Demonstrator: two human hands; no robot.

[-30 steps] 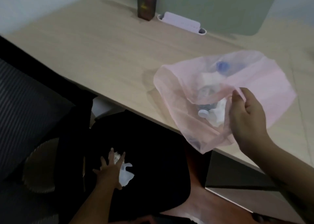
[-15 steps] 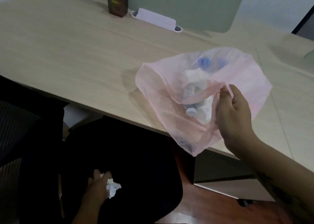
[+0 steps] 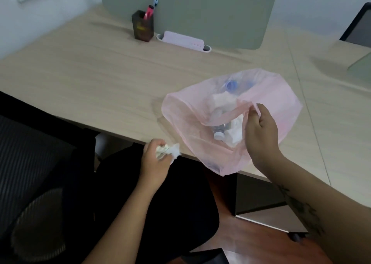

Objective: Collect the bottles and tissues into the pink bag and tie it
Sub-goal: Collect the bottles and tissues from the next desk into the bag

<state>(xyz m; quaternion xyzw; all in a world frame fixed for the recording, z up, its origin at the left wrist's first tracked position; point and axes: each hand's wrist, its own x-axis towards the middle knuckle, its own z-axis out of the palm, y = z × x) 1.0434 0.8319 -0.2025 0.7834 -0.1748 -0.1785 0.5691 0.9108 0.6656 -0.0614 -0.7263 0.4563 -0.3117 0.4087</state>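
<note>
View: head camera, the only one supplied; everything below is read from it.
Pink bag (image 3: 281, 103): it is seen lying on the near edge of the desk (image 3: 90, 79), with its lower corner hanging past the edge and its mouth turned toward the person.
Right hand (image 3: 261, 131): the bag's rim is pinched between thumb and curled fingers and lifted, so that the opening stands wide.
Left hand (image 3: 154, 161): a crumpled tissue (image 3: 172, 151) is gripped in curled fingers, just beside the desk edge and near the bag's mouth, though apart from it.
Bottles: at least two are made out through the film, a clear bottle (image 3: 218, 135) with a pale cap low in the bag and a blue cap (image 3: 230, 84) at its far end; an exact count cannot be given.
Tissues inside: white wads (image 3: 222, 101) are seen among the bottles.
Done, as judged: most of the collecting appears finished, since no bottle or loose tissue is seen on the desk.
Step in hand, as judged: the gripped tissue is taken to be meant for the opening next.
Left to do: the tissue is not yet dropped in, and the mouth is not yet gathered or knotted.
Hidden: the floor around the black chair (image 3: 170, 203) is largely dark, so further litter there cannot be ruled out.
Surroundings: a pen holder (image 3: 143, 28), a white tray (image 3: 183, 41) and a grey-green divider (image 3: 190, 9) are seen at the far side of the desk, well apart from the bag.
</note>
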